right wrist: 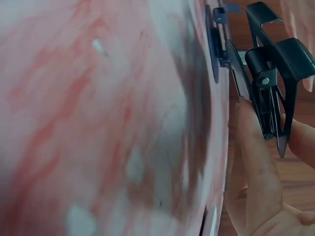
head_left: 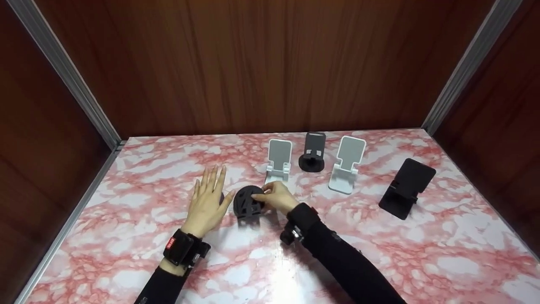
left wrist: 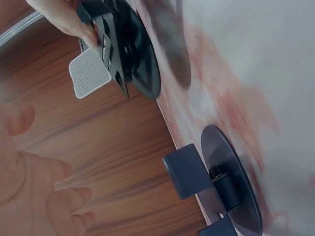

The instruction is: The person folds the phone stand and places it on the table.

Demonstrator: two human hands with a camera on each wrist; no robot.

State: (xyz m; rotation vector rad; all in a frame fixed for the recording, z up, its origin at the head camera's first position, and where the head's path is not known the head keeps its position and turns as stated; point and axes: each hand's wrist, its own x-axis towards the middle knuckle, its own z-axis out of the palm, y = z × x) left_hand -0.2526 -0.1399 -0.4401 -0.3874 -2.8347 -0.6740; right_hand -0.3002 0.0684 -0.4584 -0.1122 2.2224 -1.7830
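A black folding phone stand with a round base (head_left: 248, 203) stands on the pink marbled table (head_left: 379, 253), left of centre. My right hand (head_left: 272, 196) pinches its upper plate from the right; the right wrist view shows the thumb and fingers (right wrist: 256, 147) on the stand (right wrist: 273, 73). My left hand (head_left: 209, 196) lies flat just left of it, fingers straight and holding nothing. A second dark round-based stand (left wrist: 221, 191) sits by the left palm (left wrist: 34, 187), mostly hidden in the head view. The held stand (left wrist: 123, 49) is also in the left wrist view.
Behind the hands stand a white stand (head_left: 278, 160), a black round-based stand (head_left: 313, 154) and another white stand (head_left: 346, 165); a black stand (head_left: 407, 188) stands at the right. Wooden walls (head_left: 270, 63) close in the back and sides.
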